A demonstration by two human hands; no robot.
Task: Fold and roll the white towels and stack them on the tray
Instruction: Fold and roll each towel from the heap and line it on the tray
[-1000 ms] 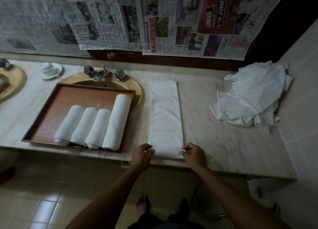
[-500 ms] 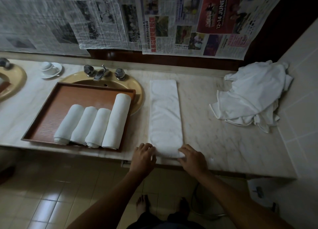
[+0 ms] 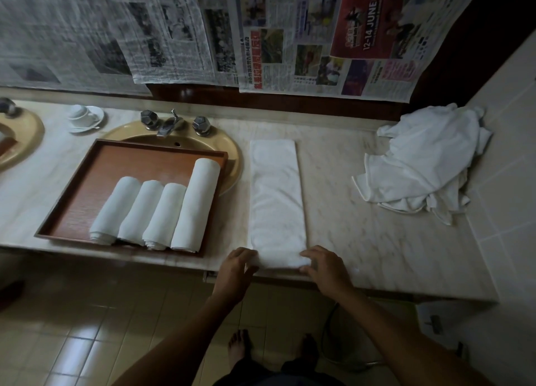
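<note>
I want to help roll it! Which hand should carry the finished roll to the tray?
Probably the left hand. It holds the long folded white towel on the side nearest the brown wooden tray; the right hand is farther away.

A folded white towel [image 3: 277,200] is gripped at its near end by the left hand [image 3: 236,266] and right hand [image 3: 323,265] on a marble counter [image 3: 362,235]; four rolled towels [image 3: 156,211] are lined up on a wooden tray [image 3: 87,188].

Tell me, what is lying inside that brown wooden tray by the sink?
Four rolled white towels lie side by side in the brown wooden tray, the rightmost longest. The wood beneath them is covered; whether anything sits under them cannot be seen.
</note>
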